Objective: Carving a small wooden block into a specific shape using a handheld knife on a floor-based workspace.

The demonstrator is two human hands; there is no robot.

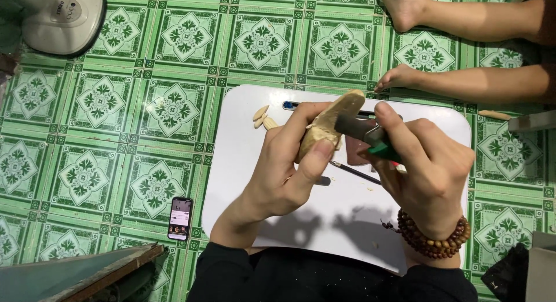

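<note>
a person seated on the green patterned tile floor (116, 105) worked over a low white bench (249, 163), both hands raised above its middle. the left hand (284, 174) was clamped around a pale piece of wood (330, 122), thumb pressed against its lower end, with the upper rounded end tilted toward the bench's far edge. the right hand (428, 168), wrist ringed by a brown bead bracelet (434, 238), was closed on a knife with a green handle (376, 142), its grey blade laid against the side of the wood. the two hands sat close together, the knife bridging them.

three small pale wood chips (262, 119) lay near the bench's far left corner. a blue pen (289, 105) lay along the far edge, partly hidden behind the wood, and a thin dark pencil-like tool (354, 171) lay at the bench's middle under the hands. shadows of the hands fell toward the near edge.

on the floor off the bench's near left corner lay a smartphone (180, 218) with its screen lit. a grey fan base (58, 18) stood well beyond the far left corner. another person's bare legs and feet (405, 76) reached in beyond the far right corner, one foot just beside the bench's far edge. a wooden-framed board (75, 273) lay by the near left, at the worker's knee.
</note>
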